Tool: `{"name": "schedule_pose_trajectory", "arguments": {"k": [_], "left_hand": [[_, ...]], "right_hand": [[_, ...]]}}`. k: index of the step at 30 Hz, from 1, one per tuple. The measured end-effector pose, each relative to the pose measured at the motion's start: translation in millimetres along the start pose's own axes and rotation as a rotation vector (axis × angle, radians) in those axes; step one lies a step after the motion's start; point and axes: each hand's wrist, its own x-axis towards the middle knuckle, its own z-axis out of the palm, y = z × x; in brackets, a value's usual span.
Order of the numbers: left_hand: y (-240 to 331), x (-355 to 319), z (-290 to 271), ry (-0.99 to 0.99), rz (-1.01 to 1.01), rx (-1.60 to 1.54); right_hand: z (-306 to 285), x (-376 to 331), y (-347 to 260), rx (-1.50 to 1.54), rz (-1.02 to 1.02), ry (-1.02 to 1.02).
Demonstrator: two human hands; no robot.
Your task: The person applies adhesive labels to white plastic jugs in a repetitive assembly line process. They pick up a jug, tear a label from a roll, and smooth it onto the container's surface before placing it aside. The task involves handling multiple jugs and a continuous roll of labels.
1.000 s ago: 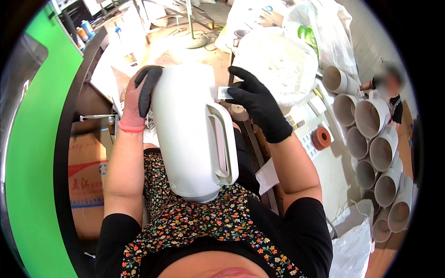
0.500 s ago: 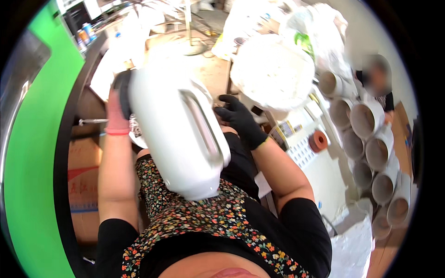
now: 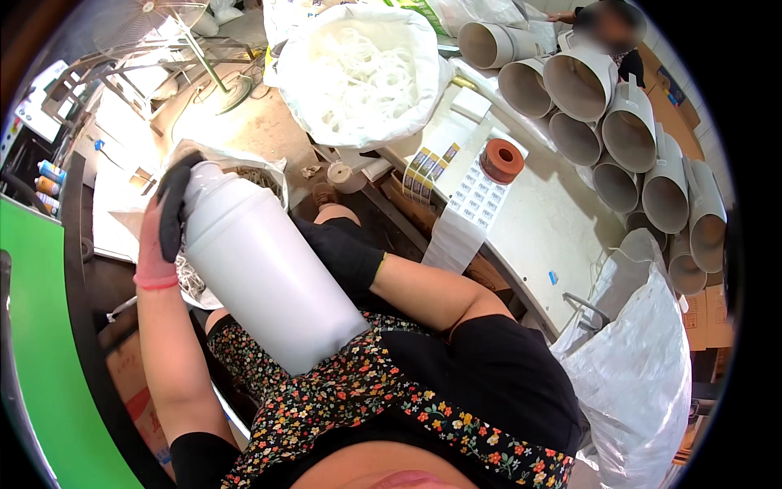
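A large white plastic jug (image 3: 269, 273) lies tilted across my lap, its neck pointing up and to the left. My left hand (image 3: 163, 224), in a black and pink glove, grips the jug near its neck. My right hand (image 3: 342, 253), in a black glove, is pressed against the jug's right side, partly hidden behind it. The jug's base rests near my floral dress. Its handle is out of sight.
A big white sack of white rings (image 3: 358, 77) stands ahead. On the white table (image 3: 538, 220) to the right are sheets of labels (image 3: 472, 196) and an orange tape roll (image 3: 501, 159). White jugs (image 3: 627, 130) are stacked at the far right, beside another person. A plastic bag (image 3: 635, 375) hangs lower right.
The jug has been turned and lowered, so its handle no longer faces me. My head view has shifted toward the right, bringing the table and stacked jugs closer in.
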Motion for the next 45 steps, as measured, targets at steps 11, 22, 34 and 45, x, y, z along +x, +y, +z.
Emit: {"name": "schedule_pose_trajectory", "arguments": {"k": [11, 22, 34, 45], "left_hand": [[-70.5, 21.2, 22.5, 0.202, -0.237, -0.123], [-66.8, 36.5, 37.7, 0.16, -0.24, -0.043], [-45.6, 19.6, 33.7, 0.223, -0.227, -0.11], [-60.9, 17.3, 26.3, 0.197, -0.205, -0.078]], "right_hand": [[-342.6, -41.4, -96.2, -1.687, -0.892, 1.107], [-353.3, -32.1, -103.1, -1.7, -0.812, 1.192], [-320.0, -52.3, -101.0, -1.84, -0.978, 1.107], [-346.4, -145.7, -116.0, -2.134, -0.696, 1.253]]}}
